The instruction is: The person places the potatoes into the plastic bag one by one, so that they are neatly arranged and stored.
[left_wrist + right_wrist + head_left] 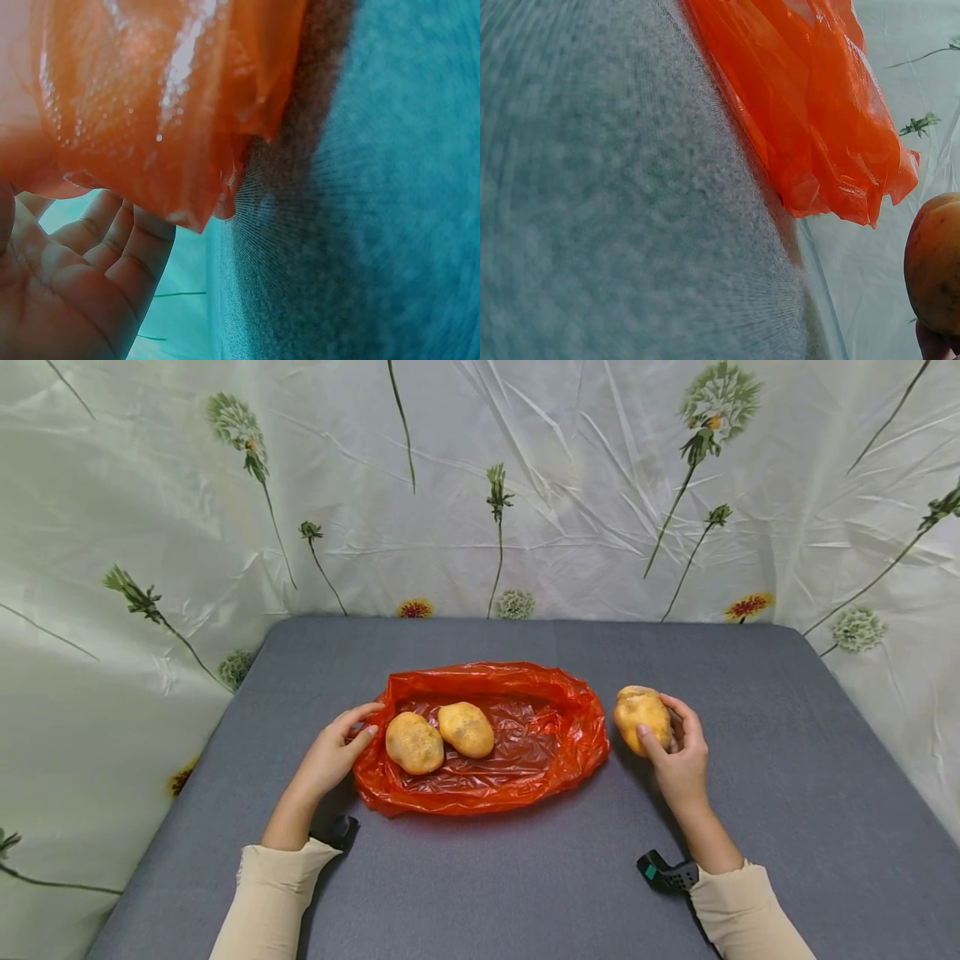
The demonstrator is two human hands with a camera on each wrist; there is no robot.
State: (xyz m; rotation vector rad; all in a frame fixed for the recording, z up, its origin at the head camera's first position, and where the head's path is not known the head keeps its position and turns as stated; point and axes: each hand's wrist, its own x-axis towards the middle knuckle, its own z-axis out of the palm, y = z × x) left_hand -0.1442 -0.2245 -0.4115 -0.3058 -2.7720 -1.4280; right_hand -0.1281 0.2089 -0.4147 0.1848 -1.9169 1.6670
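A red plastic bag (517,793) lies spread on the table with its mouth open upward. Inside its left half are two potatoes, one (415,743) by the left rim and another (467,730) right beside it. My left hand (330,756) holds the bag's left rim between thumb and fingers; in the left wrist view the film covers part of the thumb. To the right of the bag, my right hand (682,760) grips a third potato (641,717), thumb on the near side and fingers round its right side. The right wrist view catches this potato (936,262) at its edge.
The table (495,893) has a grey cloth top. Behind and at the sides hangs a pale curtain (570,510) printed with flowers. Black straps with devices sit at both wrists, such as the right wrist device (663,871).
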